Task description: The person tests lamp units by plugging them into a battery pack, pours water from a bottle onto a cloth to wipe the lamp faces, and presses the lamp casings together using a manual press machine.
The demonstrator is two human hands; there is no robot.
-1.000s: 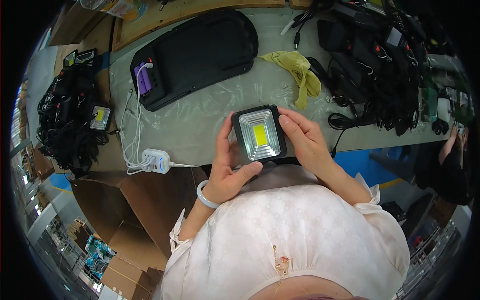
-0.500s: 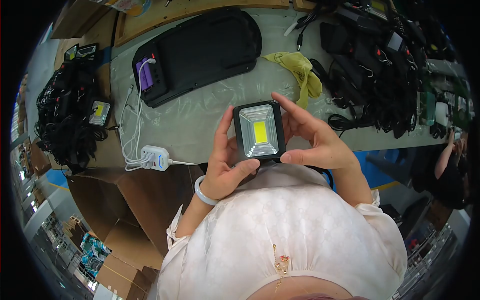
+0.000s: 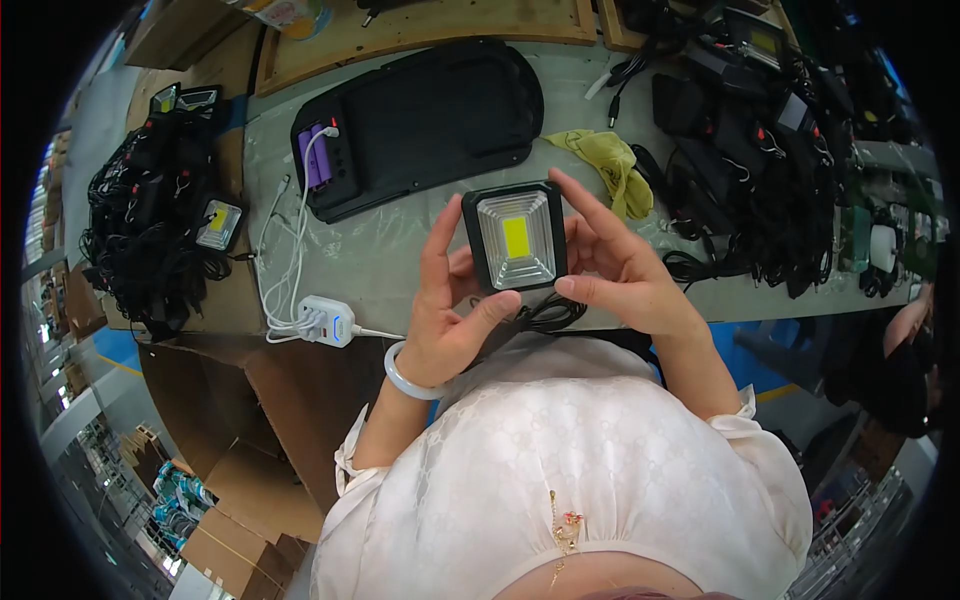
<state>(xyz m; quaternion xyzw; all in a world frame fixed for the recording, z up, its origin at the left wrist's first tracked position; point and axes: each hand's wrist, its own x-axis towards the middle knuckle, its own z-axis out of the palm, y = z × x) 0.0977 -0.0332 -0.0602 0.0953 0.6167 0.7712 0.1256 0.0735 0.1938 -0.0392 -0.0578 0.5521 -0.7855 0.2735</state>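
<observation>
Between my two hands is a small square LED floodlight (image 3: 541, 262) with a black frame, a silver stepped reflector and a yellow LED panel facing up. My left hand (image 3: 447, 310) grips its left side, thumb at the lower corner. On the other side my right hand (image 3: 622, 270) holds the right edge, with a finger at the top corner and the thumb at the lower one. A coil of black cable (image 3: 553, 313) lies just below the light at the table edge. Beyond it sits a black casing (image 3: 430, 125) holding purple battery cells (image 3: 315, 162).
Black lamps with tangled cables are heaped at the left (image 3: 150, 220) and right (image 3: 745, 150). A yellow-green cloth (image 3: 625, 185) lies behind my right hand. A white USB charger (image 3: 328, 322) with white cables is near the front edge. An open cardboard box (image 3: 240, 400) stands below left.
The floodlight and both hands have shifted slightly up in view, and the coiled black cable now shows below. The view of the table has moved a little right and down.
</observation>
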